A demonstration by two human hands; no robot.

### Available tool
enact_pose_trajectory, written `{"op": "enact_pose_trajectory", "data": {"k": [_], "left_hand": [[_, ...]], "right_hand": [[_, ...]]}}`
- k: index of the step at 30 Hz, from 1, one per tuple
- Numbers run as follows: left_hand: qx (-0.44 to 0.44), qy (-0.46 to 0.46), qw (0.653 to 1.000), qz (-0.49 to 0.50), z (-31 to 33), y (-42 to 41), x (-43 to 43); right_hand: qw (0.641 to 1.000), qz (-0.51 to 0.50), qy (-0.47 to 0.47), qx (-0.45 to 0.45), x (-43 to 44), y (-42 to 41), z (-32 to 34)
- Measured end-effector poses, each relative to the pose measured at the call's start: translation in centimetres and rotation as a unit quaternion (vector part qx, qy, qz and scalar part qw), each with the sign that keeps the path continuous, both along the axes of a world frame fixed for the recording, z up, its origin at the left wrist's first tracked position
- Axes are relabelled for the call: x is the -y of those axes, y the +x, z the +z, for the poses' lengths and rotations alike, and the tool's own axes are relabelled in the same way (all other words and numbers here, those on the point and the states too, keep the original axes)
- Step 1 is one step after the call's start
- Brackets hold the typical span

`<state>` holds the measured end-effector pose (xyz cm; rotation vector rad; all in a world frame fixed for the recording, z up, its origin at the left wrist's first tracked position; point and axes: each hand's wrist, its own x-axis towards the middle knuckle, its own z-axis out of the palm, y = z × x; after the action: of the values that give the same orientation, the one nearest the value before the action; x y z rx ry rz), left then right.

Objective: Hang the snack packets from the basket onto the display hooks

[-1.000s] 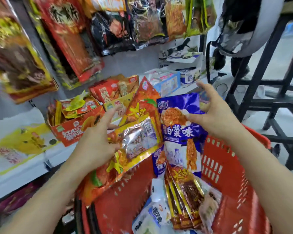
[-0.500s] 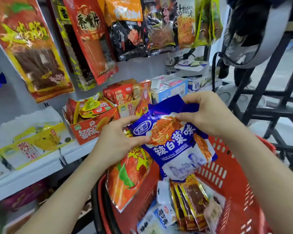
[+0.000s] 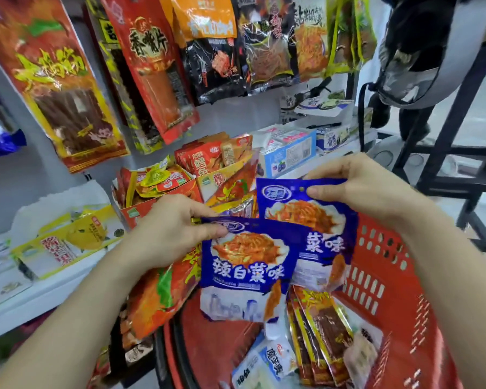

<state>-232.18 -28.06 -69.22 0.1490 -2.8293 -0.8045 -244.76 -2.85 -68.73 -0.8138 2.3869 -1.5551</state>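
Over the red basket I hold two blue snack packets. My left hand pinches the top left corner of the nearer blue packet and also holds orange-red packets behind it. My right hand pinches the top edge of the farther blue packet, next to its hang hole. More packets lie in the basket. Hung snack packets cover the display wall above.
A white shelf runs below the hung packets and carries open snack cartons and a blue-and-white box. A black metal frame and a person's dark clothing stand at the right.
The single blue bundle has been split: my left hand now holds one blue packet low, and my right hand holds a second one higher and to the right. The view tilted up.
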Motion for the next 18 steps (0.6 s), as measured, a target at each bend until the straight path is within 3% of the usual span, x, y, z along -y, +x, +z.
{"op": "enact_pose_trajectory", "data": {"k": [7, 13, 18], "left_hand": [[-0.033, 0.014, 0.999, 0.04, -0.5, -1.3, -1.8], [-0.055, 0.072, 0.994, 0.065, -0.8, -1.6, -2.5], [-0.036, 0.102, 0.994, 0.018, -0.9, -0.9, -2.1]], "right_hand": [[0.998, 0.053, 0.009, -0.025, 3.5, 2.6, -0.3], [0.98, 0.011, 0.052, -0.194, 4.8, 4.5, -0.5], [0.972, 0.007, 0.106, -0.211, 4.1, 3.8, -0.4]]}}
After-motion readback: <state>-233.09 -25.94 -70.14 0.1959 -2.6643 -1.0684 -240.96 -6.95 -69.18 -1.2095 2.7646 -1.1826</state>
